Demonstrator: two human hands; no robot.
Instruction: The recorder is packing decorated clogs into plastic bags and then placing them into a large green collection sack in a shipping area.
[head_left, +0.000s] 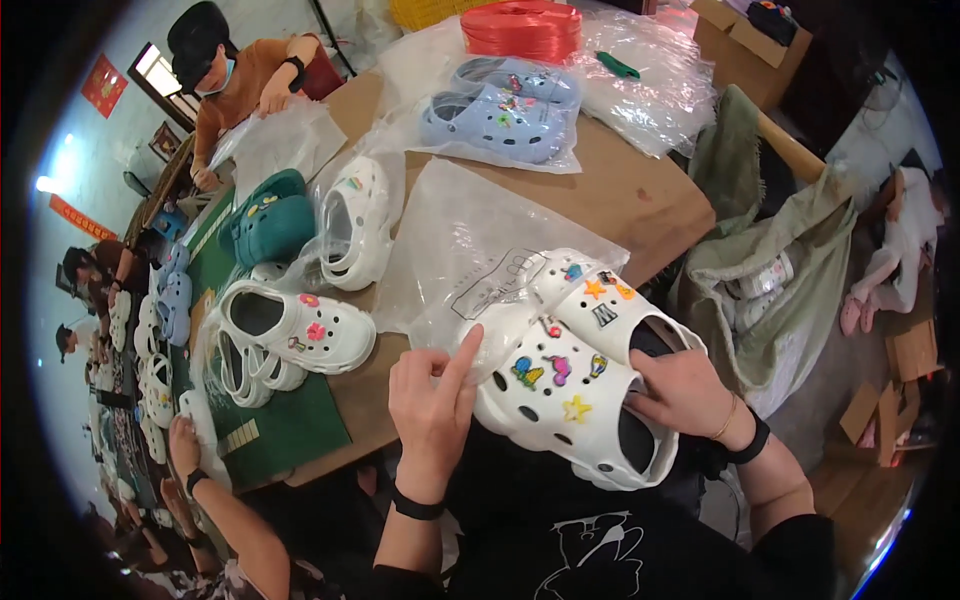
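My right hand (pixel 680 393) grips a pair of white clogs (pixel 530 410), its fingers inside their foot openings. Colourful charms dot the uppers, among them a yellow star and a dark letter shape. The clogs lie side by side, toes toward a clear plastic bag (pixel 430 235) spread on the table. How far the toes reach into the bag is hard to make out. At the bag's near edge, my left hand (pixel 432 405) closes on the film, its index finger stretched along the clog's side. The left thumb is mostly hidden.
White clogs (pixel 300 330), a bagged white pair (pixel 355 225) and teal clogs (pixel 265 222) sit leftward. Beyond are bagged blue clogs (pixel 500 125), a red twine roll (pixel 520 32) and stacked bags (pixel 650 85). A green sack (pixel 765 245) stands right. Co-workers' hands (pixel 185 445) work at left.
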